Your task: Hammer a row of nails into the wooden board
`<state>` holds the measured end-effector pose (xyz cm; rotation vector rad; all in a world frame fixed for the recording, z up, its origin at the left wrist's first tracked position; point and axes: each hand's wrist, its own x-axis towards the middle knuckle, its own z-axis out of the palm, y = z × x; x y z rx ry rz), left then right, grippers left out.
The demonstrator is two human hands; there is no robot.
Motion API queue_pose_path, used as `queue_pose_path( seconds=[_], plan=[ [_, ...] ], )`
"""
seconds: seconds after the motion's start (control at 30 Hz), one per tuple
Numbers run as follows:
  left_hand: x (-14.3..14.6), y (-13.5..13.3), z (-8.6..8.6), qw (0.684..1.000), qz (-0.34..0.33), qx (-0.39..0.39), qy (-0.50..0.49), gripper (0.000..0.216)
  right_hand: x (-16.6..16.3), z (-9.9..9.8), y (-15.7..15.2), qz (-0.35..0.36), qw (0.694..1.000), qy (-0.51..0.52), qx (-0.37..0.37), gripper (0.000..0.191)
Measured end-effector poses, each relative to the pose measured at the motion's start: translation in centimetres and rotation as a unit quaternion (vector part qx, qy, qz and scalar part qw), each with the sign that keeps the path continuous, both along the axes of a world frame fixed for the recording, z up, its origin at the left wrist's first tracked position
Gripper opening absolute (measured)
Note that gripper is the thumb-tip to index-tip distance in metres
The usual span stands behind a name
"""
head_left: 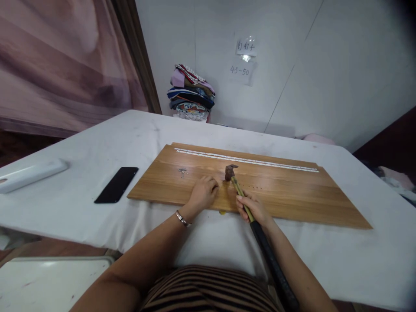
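My right hand (251, 208) is wrapped round the yellow part of a claw hammer (238, 188), whose black grip runs back along my forearm. The rusty hammer head is low over the wooden board (299, 195), just right of my left hand (204, 190). Curled fingers of that left hand rest at the board; whether they pinch anything is hidden. A small pile of nails (182, 171) lies on the board to the left. Right of the hammer, a short row of small dark dots (255, 187) marks the wood; I cannot tell if they are nail heads or holes.
Two white measuring strips (247, 160) run along the board's far side. A black phone (117, 185) lies left of the board on the white-covered table (78, 190), with a white plastic object (35, 173) farther left. Folded cloths (191, 93) are stacked against the wall.
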<state>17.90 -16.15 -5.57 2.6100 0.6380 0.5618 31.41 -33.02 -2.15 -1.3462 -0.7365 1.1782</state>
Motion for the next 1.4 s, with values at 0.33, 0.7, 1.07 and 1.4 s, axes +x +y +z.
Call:
queue_pose_path(
  seconds=[0.33,0.7,1.07,1.4],
  plan=[
    [-0.04,-0.11,0.21,1.000,0.003,0.005,-0.002,0.018,0.11,0.29,-0.17,0.016,1.000,-0.008,0.008,0.044],
    [-0.11,0.03,-0.09,1.000,0.001,0.002,-0.003,0.016,0.14,-0.27,-0.05,0.016,1.000,-0.004,0.007,0.041],
    [0.02,0.28,-0.38,1.000,-0.004,0.004,-0.010,0.018,0.25,-0.48,0.04,0.011,1.000,-0.004,0.011,0.041],
    [-0.05,0.24,-0.21,1.000,-0.008,-0.001,-0.012,0.018,0.25,-0.43,-0.10,0.002,1.000,-0.002,0.013,0.040]
  ],
)
